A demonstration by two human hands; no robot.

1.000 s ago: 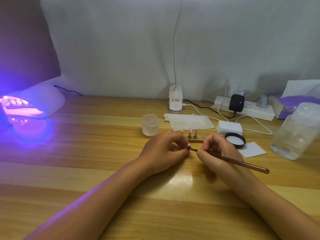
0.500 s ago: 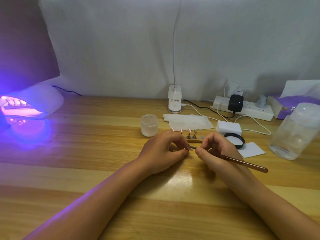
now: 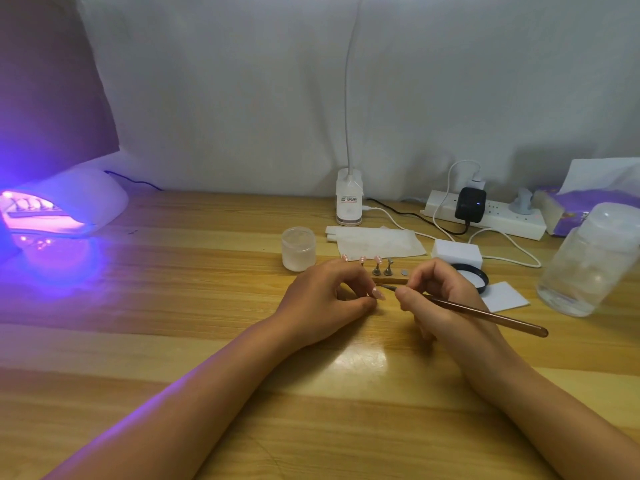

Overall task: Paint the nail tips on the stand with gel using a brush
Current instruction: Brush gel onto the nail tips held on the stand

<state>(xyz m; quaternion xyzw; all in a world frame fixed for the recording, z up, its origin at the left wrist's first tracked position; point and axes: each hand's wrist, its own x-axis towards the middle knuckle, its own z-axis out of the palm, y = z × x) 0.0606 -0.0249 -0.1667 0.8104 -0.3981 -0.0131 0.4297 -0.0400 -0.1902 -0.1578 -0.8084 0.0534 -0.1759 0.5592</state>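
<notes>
A: Nearest the camera, what's on the wooden table (image 3: 138,341)?

B: Two bare forearms reaching in. The left hand (image 3: 325,299) has its fingers curled, pinching a pale pink nail tip (image 3: 378,293) between thumb and fingertips. The right hand (image 3: 436,299) is curled round a brown brush (image 3: 485,312) — the handle trails off to the right, and the bristle end is at the nail tip's edge.

A: And the stand?

B: Just behind the hands. The stand (image 3: 389,280) is a low brown bar, partly hidden by the fingers, with small metal holders on it; three of them carry pink nail tips (image 3: 362,259), one next to them looks bare.

A: Anything beside it?

B: A frosted gel jar (image 3: 298,249) to the left, a black lid (image 3: 474,277) and a white pad (image 3: 504,296) to the right, and a big clear bottle (image 3: 588,261) further right.

A: Further back?

B: A folded white wipe (image 3: 377,241), a white block (image 3: 456,252), then a clip lamp's base (image 3: 349,202) and a power strip (image 3: 491,216) with a black adapter plugged in. Far left — a UV lamp (image 3: 65,206) glowing purple against the grey cloth backdrop (image 3: 242,98).
</notes>
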